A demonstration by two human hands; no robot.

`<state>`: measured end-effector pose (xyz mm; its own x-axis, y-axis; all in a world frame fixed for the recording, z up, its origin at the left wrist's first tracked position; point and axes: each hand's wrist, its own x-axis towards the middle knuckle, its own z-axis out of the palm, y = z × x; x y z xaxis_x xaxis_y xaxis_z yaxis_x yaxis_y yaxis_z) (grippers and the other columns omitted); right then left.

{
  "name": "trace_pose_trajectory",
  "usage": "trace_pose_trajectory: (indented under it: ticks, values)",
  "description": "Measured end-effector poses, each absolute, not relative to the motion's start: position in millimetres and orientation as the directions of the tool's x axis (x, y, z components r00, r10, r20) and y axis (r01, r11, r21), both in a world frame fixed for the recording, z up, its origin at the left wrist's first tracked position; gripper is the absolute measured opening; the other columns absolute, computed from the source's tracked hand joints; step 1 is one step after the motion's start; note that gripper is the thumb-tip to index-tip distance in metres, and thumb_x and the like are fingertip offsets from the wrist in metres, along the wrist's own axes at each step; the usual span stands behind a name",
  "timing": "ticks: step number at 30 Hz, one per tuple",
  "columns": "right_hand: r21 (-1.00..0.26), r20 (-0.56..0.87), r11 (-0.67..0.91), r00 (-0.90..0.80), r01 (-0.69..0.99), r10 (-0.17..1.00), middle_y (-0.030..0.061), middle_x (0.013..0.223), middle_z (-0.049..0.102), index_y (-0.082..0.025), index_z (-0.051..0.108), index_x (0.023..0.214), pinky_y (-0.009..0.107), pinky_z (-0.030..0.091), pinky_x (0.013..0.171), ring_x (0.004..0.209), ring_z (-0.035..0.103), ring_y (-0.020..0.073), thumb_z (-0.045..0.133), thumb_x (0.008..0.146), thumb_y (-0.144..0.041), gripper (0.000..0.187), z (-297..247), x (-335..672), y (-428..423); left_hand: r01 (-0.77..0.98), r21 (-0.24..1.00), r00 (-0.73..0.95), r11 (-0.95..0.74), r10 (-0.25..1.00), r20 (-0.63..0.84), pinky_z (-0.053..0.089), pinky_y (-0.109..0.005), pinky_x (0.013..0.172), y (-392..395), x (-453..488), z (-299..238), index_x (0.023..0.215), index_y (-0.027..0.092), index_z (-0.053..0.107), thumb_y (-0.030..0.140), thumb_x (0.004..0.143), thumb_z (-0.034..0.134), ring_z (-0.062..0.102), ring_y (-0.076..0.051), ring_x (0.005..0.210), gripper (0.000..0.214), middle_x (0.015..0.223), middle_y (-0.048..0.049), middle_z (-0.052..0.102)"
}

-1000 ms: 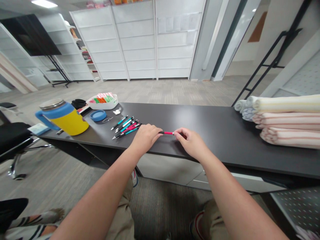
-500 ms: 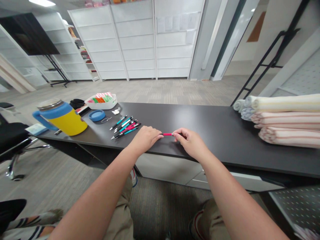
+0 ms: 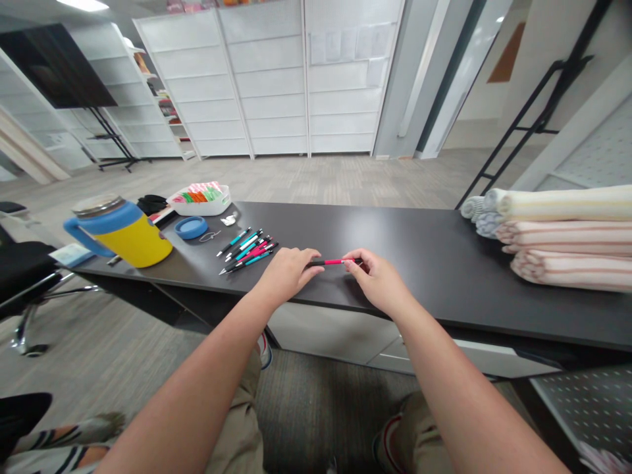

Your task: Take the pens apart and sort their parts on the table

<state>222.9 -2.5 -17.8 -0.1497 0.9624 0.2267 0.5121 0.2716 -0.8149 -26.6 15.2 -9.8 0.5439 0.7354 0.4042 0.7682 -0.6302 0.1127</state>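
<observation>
Both hands hold one pink and black pen just above the black table, near its front edge. My left hand pinches the pen's black left end with fingers closed. My right hand grips the pink right end between thumb and fingers. To the left of my left hand lies a row of several teal and pink pens side by side on the table.
A yellow jug with a blue handle and lid lies at the table's left end. Behind it are a blue round lid and a white tray of colourful items. Rolled striped towels are stacked at the right. An office chair stands left.
The hands have drawn slightly apart along the pen, so more of its black and pink length shows between them. The pen sits a little higher.
</observation>
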Motion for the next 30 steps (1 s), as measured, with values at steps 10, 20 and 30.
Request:
trace_pose_trajectory:
  ticks: [10, 20, 30]
  values:
    - [-0.812, 0.218, 0.257, -0.137, 0.523, 0.966, 0.0027, 0.091, 0.076, -0.025, 0.071, 0.108, 0.033, 0.047, 0.074, 0.08, 0.066, 0.0206, 0.057, 0.099, -0.045, 0.026, -18.4, 222.9, -1.8, 0.763, 0.157, 0.537, -0.627, 0.75, 0.385, 0.047, -0.038, 0.087, 14.4, -25.4, -8.0, 0.122, 0.022, 0.064, 0.044, 0.105, 0.054, 0.069, -0.024, 0.099, 0.03, 0.109, -0.0067, 0.075]
    - [-0.815, 0.224, 0.262, -0.136, 0.516, 0.965, 0.0032, 0.09, 0.075, -0.025, 0.071, 0.108, 0.033, 0.047, 0.074, 0.081, 0.067, 0.021, 0.057, 0.098, -0.046, 0.027, -18.1, 222.9, -2.1, 0.761, 0.167, 0.539, -0.627, 0.755, 0.375, 0.048, -0.038, 0.088, 13.6, -24.4, -6.3, 0.124, 0.022, 0.063, 0.043, 0.105, 0.055, 0.07, -0.024, 0.1, 0.029, 0.112, -0.0064, 0.075]
    - [-0.836, 0.211, 0.25, -0.133, 0.489, 0.968, 0.0031, 0.09, 0.075, -0.025, 0.07, 0.109, 0.033, 0.048, 0.074, 0.08, 0.067, 0.0207, 0.056, 0.099, -0.048, 0.028, -20.4, 223.8, -0.7, 0.76, 0.167, 0.539, -0.628, 0.752, 0.379, 0.049, -0.039, 0.091, 14.1, -24.3, -8.1, 0.126, 0.022, 0.063, 0.038, 0.108, 0.049, 0.07, -0.024, 0.104, 0.028, 0.114, -0.0074, 0.075]
